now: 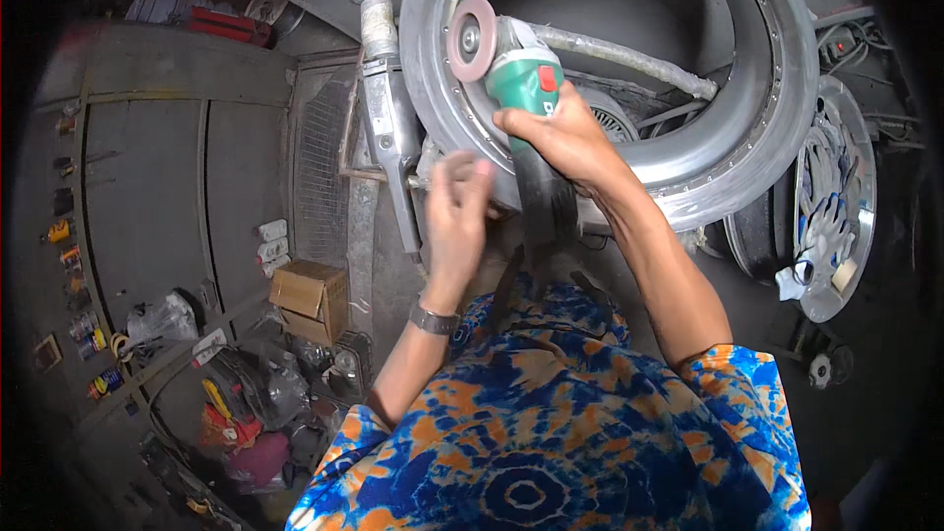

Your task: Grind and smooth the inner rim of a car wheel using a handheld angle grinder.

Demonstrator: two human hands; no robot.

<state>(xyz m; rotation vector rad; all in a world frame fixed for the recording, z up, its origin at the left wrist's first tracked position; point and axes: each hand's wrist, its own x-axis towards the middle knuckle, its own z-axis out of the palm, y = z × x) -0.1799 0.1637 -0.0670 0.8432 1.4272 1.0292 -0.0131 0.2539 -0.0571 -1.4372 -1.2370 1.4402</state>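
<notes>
A large silver metal wheel rim [723, 182] with a row of bolts around it fills the upper middle. My right hand [560, 138] grips a green angle grinder [523, 79] with a red switch and a pinkish round disc [470, 39], held over the rim's left side. My left hand [457, 202], smeared by motion, is raised just below and left of the grinder, fingers partly bent; a small pink spot shows at one fingertip. Left of the rim lies a long silver tool [388, 128] with a round disc on top. A wrapped bar [629, 57] crosses the rim's opening.
A metal tray [854, 197] with gloves [824, 241] is at the right, beside tangled cables [855, 44]. At lower left are a cardboard box [307, 300], plastic bags and piled items [241, 403]. Small tools and containers line the left side [59, 231].
</notes>
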